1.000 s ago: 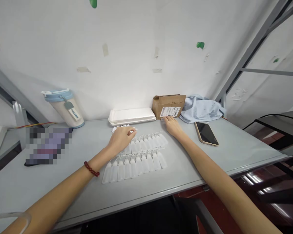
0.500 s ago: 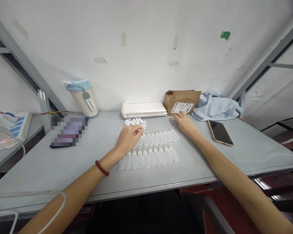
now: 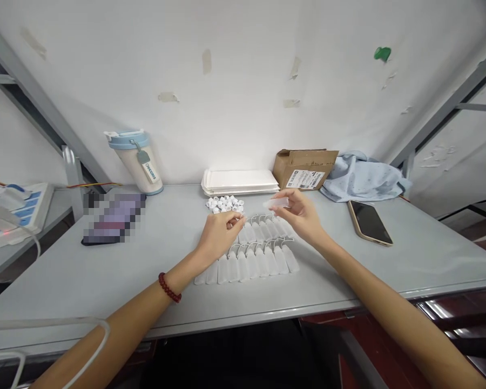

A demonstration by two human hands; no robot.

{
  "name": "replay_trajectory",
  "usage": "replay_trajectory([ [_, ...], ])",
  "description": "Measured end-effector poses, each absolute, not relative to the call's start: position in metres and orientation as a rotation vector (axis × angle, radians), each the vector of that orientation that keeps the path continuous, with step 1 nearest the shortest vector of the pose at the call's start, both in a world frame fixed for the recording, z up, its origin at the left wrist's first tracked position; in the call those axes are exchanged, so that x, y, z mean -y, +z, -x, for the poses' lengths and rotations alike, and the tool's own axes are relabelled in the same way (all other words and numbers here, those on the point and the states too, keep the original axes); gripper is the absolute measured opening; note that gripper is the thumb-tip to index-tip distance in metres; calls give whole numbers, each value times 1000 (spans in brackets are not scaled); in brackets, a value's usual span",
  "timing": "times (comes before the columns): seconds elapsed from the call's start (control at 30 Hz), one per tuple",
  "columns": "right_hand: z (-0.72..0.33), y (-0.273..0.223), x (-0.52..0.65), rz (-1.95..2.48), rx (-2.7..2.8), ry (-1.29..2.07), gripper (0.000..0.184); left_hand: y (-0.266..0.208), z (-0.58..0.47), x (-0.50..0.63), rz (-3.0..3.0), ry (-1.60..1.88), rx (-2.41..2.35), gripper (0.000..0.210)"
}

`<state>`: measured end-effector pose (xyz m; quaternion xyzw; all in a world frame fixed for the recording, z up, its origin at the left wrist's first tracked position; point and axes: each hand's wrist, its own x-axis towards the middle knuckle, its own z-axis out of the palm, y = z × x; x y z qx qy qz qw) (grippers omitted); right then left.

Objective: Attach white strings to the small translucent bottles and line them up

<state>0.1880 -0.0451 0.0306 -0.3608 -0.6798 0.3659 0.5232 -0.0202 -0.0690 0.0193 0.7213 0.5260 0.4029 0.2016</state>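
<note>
My right hand (image 3: 302,216) pinches a small translucent white bottle (image 3: 278,203) between thumb and fingers, raised off the table and lying sideways. My left hand (image 3: 221,235) is closed in a pinch; whatever sits at its fingertips is too small to make out. Just beyond it is a pile of small white caps (image 3: 225,203). Below both hands lie two rows of flat translucent bottles with thin loop strips at their tops, an upper row (image 3: 261,231) and a nearer row (image 3: 253,265). My left hand covers part of the rows' left end.
Against the wall stand a stack of white flat packs (image 3: 241,180), an open cardboard box (image 3: 302,168) and a light blue cloth (image 3: 362,178). A phone (image 3: 370,223) lies at the right. On the left are a tumbler (image 3: 135,165), a blurred phone-like object (image 3: 115,219) and a power strip (image 3: 22,213).
My right hand has moved left from beside the cardboard box and now holds a bottle up. My left hand has shifted slightly right and nearer, off the cap pile, still pinched.
</note>
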Motion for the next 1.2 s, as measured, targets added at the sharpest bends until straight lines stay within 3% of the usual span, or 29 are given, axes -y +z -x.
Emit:
replay_trajectory([
  [0.2,-174,36,61,776,1593,1208,23,21,18,71,-1964,1133,-1447,22],
  [0.5,-172,29,63,800,1615,1336,25,23,12,78,-1981,1117,-1390,21],
  [1.2,-173,28,61,877,1738,1327,28,24,9,84,-2122,1239,-1340,15],
])
